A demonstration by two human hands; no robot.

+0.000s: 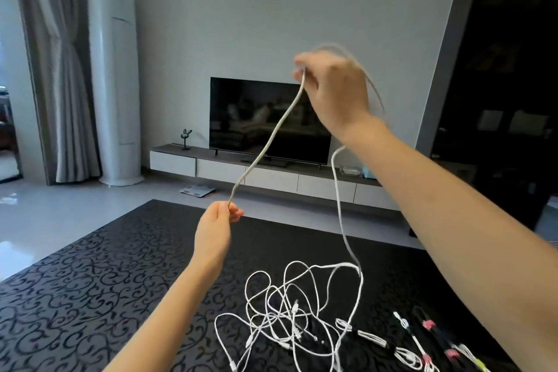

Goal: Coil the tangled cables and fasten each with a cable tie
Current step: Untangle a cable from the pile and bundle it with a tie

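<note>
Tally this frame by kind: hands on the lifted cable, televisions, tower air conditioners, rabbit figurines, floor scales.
Hands holding the white cable: 2 (left hand, right hand)
Television: 1
Tower air conditioner: 1
Rabbit figurine: 1
Floor scale: 1
Total: 6

**Blurred loop, clipped tangle**

The thin white cable (273, 137) smears into a blur where it arcs over the raised right hand (332, 87), whose fingertips are blurred too. Its lower end vanishes inside the left hand (216, 226). The bottom edge cuts off the tangled heap of white cables (302, 311) and the tied white cable bundles (406, 355). Their plugs are too small to tell apart.
</note>
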